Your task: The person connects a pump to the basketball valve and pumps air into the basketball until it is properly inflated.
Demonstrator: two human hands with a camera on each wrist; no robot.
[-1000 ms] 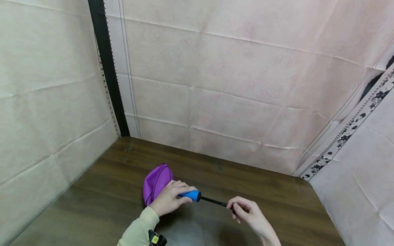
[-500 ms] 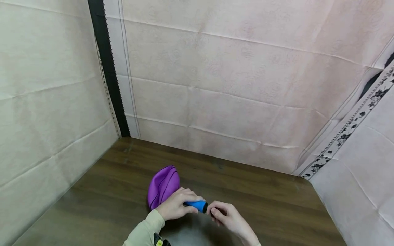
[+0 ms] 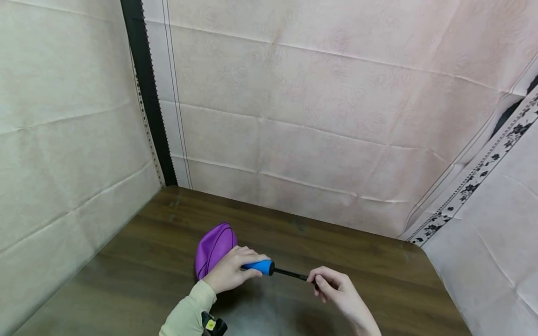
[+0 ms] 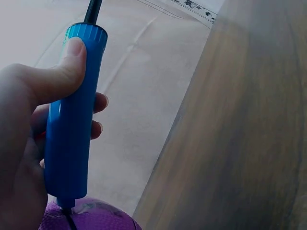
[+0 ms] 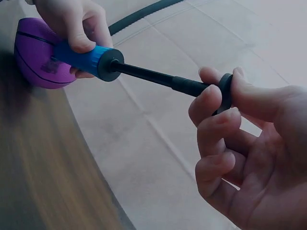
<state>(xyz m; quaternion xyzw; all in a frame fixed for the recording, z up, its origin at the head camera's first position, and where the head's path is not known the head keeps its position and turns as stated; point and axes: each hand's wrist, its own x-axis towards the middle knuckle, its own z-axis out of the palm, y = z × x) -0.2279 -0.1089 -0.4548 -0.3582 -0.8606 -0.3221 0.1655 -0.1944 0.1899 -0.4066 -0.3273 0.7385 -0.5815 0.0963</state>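
Observation:
My left hand point(image 3: 231, 271) grips the blue barrel of a hand pump point(image 4: 72, 129), thumb along its side and fingers curled behind. The pump's narrow end meets a purple ball point(image 3: 213, 249), which looks dented and partly deflated in the head view. A black rod point(image 5: 148, 74) extends well out of the barrel toward the right. Its round black end cap point(image 5: 224, 93) is pinched between the thumb and fingers of my right hand point(image 3: 336, 289). Where the pump enters the ball is hidden by the left hand in the head view.
Beneath the hands lies a brown wood-grain table point(image 3: 378, 280). Pale creased cloth point(image 3: 294, 116) hangs behind it and on both sides. A black strip point(image 3: 147, 93) runs up the back left corner. A dark wrist strap point(image 3: 214, 325) sits on the left sleeve.
Half a second ago the rod was pushed in, with the right hand close to the barrel. Now the right hand has drawn it out rightward; ball and left hand shifted slightly left.

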